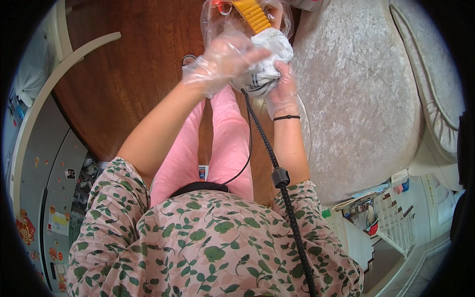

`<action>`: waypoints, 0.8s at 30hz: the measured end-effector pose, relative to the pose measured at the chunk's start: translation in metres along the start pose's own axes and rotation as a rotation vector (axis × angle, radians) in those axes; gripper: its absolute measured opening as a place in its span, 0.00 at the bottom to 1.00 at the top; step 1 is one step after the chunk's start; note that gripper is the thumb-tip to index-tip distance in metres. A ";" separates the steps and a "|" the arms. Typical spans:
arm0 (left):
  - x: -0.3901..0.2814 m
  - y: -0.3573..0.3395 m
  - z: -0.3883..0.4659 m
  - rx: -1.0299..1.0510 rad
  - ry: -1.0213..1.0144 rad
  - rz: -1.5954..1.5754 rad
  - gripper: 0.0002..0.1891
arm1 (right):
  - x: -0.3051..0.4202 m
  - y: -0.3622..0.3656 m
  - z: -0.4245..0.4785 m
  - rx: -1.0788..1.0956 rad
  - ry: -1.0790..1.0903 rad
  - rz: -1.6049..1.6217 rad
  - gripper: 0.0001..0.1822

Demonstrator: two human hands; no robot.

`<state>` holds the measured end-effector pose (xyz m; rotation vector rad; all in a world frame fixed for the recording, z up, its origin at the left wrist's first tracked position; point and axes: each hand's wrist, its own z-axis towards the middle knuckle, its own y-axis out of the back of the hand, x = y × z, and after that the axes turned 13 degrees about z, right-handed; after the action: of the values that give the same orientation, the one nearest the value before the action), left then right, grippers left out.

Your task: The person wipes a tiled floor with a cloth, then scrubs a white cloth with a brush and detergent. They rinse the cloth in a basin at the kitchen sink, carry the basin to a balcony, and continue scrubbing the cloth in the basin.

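Observation:
Both hands wear clear plastic gloves. My right hand (284, 87) grips the side of a bunched white and grey cloth (272, 52) with dark stripes. Across the cloth's other side lies my left hand (233, 55), slightly blurred, fingers stretched towards it; whether it grips the cloth I cannot tell. Just beyond the hands is a clear plastic bag (211, 22) with a yellow ridged plastic piece (252, 16) and a red-orange item (221, 7) in it or behind it. A black braided cord (263, 133) runs from below the cloth towards my chest.
A pale velvet-like sofa (356, 92) stands close on the right. Below is a dark wooden floor (130, 74). At the left are a curved cream rail (70, 63) and a grey refrigerator (52, 167) with stickers. A white stair railing (395, 222) shows at lower right.

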<state>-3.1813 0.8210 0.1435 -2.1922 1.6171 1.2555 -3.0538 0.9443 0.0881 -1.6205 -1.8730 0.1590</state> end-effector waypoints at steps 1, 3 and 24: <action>0.003 -0.015 -0.002 0.015 -0.051 -0.076 0.19 | -0.002 0.006 0.001 0.017 -0.022 0.008 0.27; 0.003 -0.043 -0.001 -0.065 0.015 -0.088 0.17 | -0.006 0.022 0.007 0.042 -0.057 0.027 0.25; 0.037 -0.007 0.004 -0.292 0.205 -0.897 0.11 | 0.000 0.024 0.005 -0.037 -0.046 0.165 0.28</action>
<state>-3.1753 0.7995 0.1130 -2.7656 0.3285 1.0207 -3.0363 0.9510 0.0729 -1.8111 -1.7851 0.2349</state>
